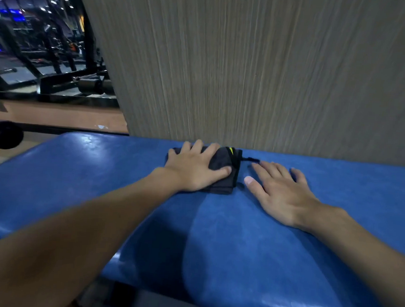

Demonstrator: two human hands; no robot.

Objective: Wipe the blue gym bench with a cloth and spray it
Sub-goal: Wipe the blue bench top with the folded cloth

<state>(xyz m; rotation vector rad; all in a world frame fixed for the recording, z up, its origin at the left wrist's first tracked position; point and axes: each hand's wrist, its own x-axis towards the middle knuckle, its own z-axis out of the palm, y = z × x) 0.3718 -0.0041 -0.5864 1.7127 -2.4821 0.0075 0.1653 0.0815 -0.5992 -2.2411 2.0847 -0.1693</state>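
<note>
Both of my hands lie flat on the blue bench (93, 189). My left hand (194, 170) presses down on the folded dark cloth (222, 165), fingers spread and nearly straight, thumb laid across its near corner without bunching it. My right hand (281, 191) rests just beside the cloth on bare vinyl, palm down, fingers relaxed and holding nothing. The cloth sits under my left palm at the far edge of the pad, close against the grey wood-grain wall panel (262, 69) beyond my fingertips. A thin black cord from it trails toward my right fingers.

I judge this to be the wiping step. To do it well I should spread my palm's weight evenly so the cloth does not unfold, draw it toward me in long overlapping strokes, and brace the pad with my right hand clear of the cloth's path. The cord could snag under my right fingers. No spray bottle shows near either hand.
</note>
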